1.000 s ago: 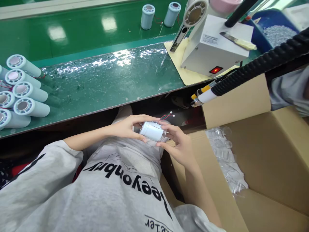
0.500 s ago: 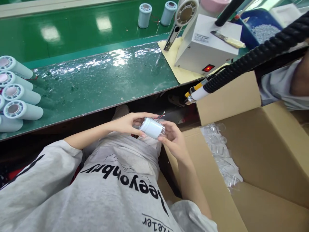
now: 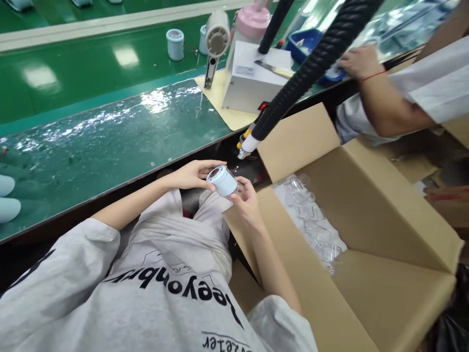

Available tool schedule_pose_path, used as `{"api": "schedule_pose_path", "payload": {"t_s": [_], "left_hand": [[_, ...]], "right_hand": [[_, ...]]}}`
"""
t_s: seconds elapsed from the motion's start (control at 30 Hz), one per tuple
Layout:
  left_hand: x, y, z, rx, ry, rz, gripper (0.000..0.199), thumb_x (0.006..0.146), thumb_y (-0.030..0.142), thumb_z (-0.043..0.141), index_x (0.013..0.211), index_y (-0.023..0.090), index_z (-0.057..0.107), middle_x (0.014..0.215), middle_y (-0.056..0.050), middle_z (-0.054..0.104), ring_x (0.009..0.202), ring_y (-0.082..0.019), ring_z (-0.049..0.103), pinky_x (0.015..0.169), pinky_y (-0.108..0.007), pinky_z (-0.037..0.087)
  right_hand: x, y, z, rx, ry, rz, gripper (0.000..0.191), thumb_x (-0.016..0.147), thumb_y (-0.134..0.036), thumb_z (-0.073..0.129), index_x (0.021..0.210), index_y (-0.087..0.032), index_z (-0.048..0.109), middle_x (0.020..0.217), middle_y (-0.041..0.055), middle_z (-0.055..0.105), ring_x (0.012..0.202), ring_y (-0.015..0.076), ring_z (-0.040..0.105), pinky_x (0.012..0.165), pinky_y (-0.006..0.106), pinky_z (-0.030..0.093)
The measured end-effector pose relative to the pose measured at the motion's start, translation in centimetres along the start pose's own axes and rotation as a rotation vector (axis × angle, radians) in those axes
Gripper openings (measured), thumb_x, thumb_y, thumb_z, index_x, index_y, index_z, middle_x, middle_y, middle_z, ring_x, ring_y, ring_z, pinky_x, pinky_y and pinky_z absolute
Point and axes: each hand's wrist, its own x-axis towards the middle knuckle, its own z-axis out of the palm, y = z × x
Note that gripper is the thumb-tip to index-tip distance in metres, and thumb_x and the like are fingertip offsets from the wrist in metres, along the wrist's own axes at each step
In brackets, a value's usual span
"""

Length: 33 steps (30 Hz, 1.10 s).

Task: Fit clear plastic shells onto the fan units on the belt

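Note:
Over my lap I hold a light-blue cylindrical housing (image 3: 224,182), tilted, with its round vented end toward the upper left. My left hand (image 3: 194,175) grips that end between thumb and fingers. At the other end my right hand (image 3: 246,195) is closed round what looks like a clear plastic cup over the housing; my fingers partly hide it. Thin wires with a small connector stick out behind the housing. On the bench's left edge lie similar light-blue housings (image 3: 8,210), cut off by the frame.
An open cardboard box (image 3: 388,205) with clear plastic cups (image 3: 308,215) stands to my right. A black ribbed hose (image 3: 293,93) hangs above it. On the green bench (image 3: 120,146) are a white machine (image 3: 245,93) and a handheld fan (image 3: 217,41). A co-worker's hand (image 3: 362,62) is beyond.
My view has swung to the right, bringing the co-worker's arm into sight. The housing has turned so its vented end now shows; both hands still hold it.

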Motion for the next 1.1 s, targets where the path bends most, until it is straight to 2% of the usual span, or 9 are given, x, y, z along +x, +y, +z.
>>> {"api": "schedule_pose_path", "payload": {"t_s": [0.07, 0.17, 0.33, 0.47, 0.6, 0.73, 0.83, 0.97, 1.1], "left_hand": [[2.5, 0.2, -0.7, -0.01, -0.012, -0.014, 0.086, 0.058, 0.021, 0.094, 0.137, 0.013, 0.063, 0.145, -0.019, 0.062, 0.136, -0.031, 0.059, 0.115, -0.046, 0.046], [5.5, 0.8, -1.4, 0.017, -0.028, -0.012, 0.081, 0.055, 0.022, 0.096, 0.13, 0.011, 0.067, 0.142, -0.019, 0.064, 0.131, -0.03, 0.062, 0.114, -0.046, 0.046], [7.2, 1.2, -1.7, 0.066, -0.075, -0.009, 0.077, 0.053, 0.022, 0.095, 0.125, 0.011, 0.067, 0.141, -0.021, 0.063, 0.127, -0.029, 0.063, 0.109, -0.044, 0.049], [5.0, 0.8, -1.5, 0.126, -0.089, 0.031, 0.074, 0.056, 0.019, 0.095, 0.123, 0.015, 0.064, 0.138, -0.018, 0.063, 0.122, -0.026, 0.065, 0.105, -0.042, 0.052], [0.5, 0.8, -0.3, 0.27, -0.113, 0.105, 0.072, 0.069, 0.023, 0.09, 0.135, 0.02, 0.061, 0.143, -0.018, 0.061, 0.13, -0.027, 0.062, 0.107, -0.043, 0.052], [-3.0, 1.5, 1.1, 0.425, -0.155, 0.232, 0.072, 0.075, 0.028, 0.087, 0.143, 0.027, 0.062, 0.154, -0.015, 0.055, 0.143, -0.03, 0.053, 0.118, -0.047, 0.043], [-4.3, 1.9, 1.6, 0.473, -0.177, 0.313, 0.076, 0.077, 0.028, 0.087, 0.147, 0.032, 0.057, 0.156, -0.012, 0.053, 0.146, -0.03, 0.05, 0.124, -0.05, 0.036], [-5.4, 2.0, 1.9, 0.482, -0.169, 0.335, 0.08, 0.079, 0.032, 0.086, 0.151, 0.032, 0.052, 0.159, -0.012, 0.05, 0.148, -0.031, 0.047, 0.125, -0.049, 0.037], [-6.2, 2.1, 2.1, 0.497, -0.151, 0.375, 0.082, 0.079, 0.03, 0.085, 0.153, 0.032, 0.05, 0.16, -0.012, 0.049, 0.149, -0.03, 0.047, 0.124, -0.047, 0.038]], "right_hand": [[1.4, 1.1, -0.1, 0.057, 0.081, -0.014, 0.082, 0.057, -0.077, 0.085, 0.111, -0.028, 0.049, 0.113, 0.0095, 0.067, 0.102, 0.027, 0.069, 0.088, 0.044, 0.062], [3.2, 2.1, -0.4, 0.075, 0.122, -0.053, 0.083, 0.058, -0.081, 0.08, 0.112, -0.028, 0.046, 0.118, 0.0105, 0.065, 0.104, 0.0268, 0.069, 0.088, 0.047, 0.063], [4.4, 2.4, -1.1, 0.086, 0.124, -0.106, 0.082, 0.059, -0.081, 0.08, 0.111, -0.027, 0.046, 0.116, 0.0117, 0.066, 0.103, 0.027, 0.07, 0.086, 0.048, 0.063], [3.1, 1.5, -1.4, 0.065, 0.081, -0.135, 0.076, 0.057, -0.065, 0.092, 0.108, -0.025, 0.054, 0.118, 0.0118, 0.069, 0.108, 0.0275, 0.07, 0.092, 0.045, 0.062], [-0.1, -0.8, -1.1, -0.138, -0.086, -0.223, 0.049, 0.075, -0.042, 0.089, 0.112, -0.025, 0.061, 0.136, 0.0122, 0.066, 0.121, 0.027, 0.068, 0.099, 0.045, 0.061], [-2.9, -3.4, -0.7, -0.331, -0.2, -0.317, 0.042, 0.083, -0.038, 0.083, 0.118, -0.026, 0.063, 0.135, 0.0108, 0.068, 0.121, 0.0275, 0.069, 0.097, 0.044, 0.064], [-4.0, -4.9, -0.4, -0.355, -0.234, -0.254, 0.044, 0.083, -0.042, 0.084, 0.118, -0.026, 0.064, 0.131, 0.0101, 0.071, 0.113, 0.0269, 0.072, 0.093, 0.042, 0.066], [-4.7, -5.8, 0.1, -0.269, -0.246, -0.107, 0.047, 0.081, -0.046, 0.085, 0.119, -0.027, 0.064, 0.126, 0.0081, 0.071, 0.11, 0.0246, 0.072, 0.087, 0.037, 0.066], [-4.8, -6.2, 0.7, -0.144, -0.238, 0.035, 0.05, 0.079, -0.053, 0.086, 0.116, -0.027, 0.064, 0.119, 0.0072, 0.07, 0.096, 0.0208, 0.07, 0.078, 0.032, 0.064]]}}
